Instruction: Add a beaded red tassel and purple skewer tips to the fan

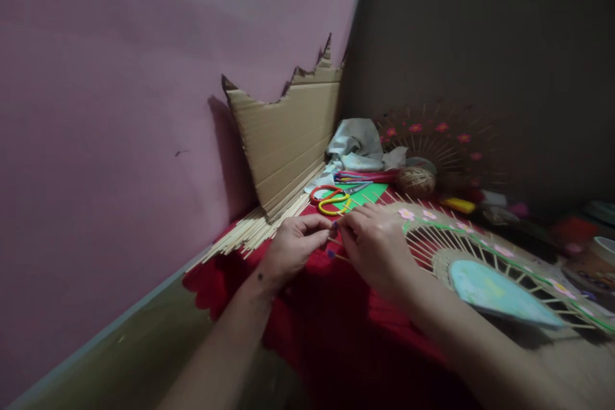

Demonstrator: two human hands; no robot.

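My left hand [293, 246] is closed in a pinch, thumb and forefinger meeting at a small dark blue piece [335, 225]. From the other side my right hand [377, 246] pinches at the same spot, its fingertips partly hiding what they grip. Just below, a thin wooden stick [342, 258] ends in another dark blue tip [331, 254]. Under and beside my right hand lies a fan-shaped frame of sticks [423, 246], with pink flowers [429, 214], green trim and a pale blue panel [500, 291].
Loose sticks [254, 230] lie along the pink wall below a cut cardboard sheet [288, 141]. Scissors [334, 200] with red and yellow handles rest on green paper [369, 193]. Behind are a twine ball [416, 180], crumpled cloth [355, 141] and another flowered stick piece [432, 141]. Red cloth [331, 320] covers the surface.
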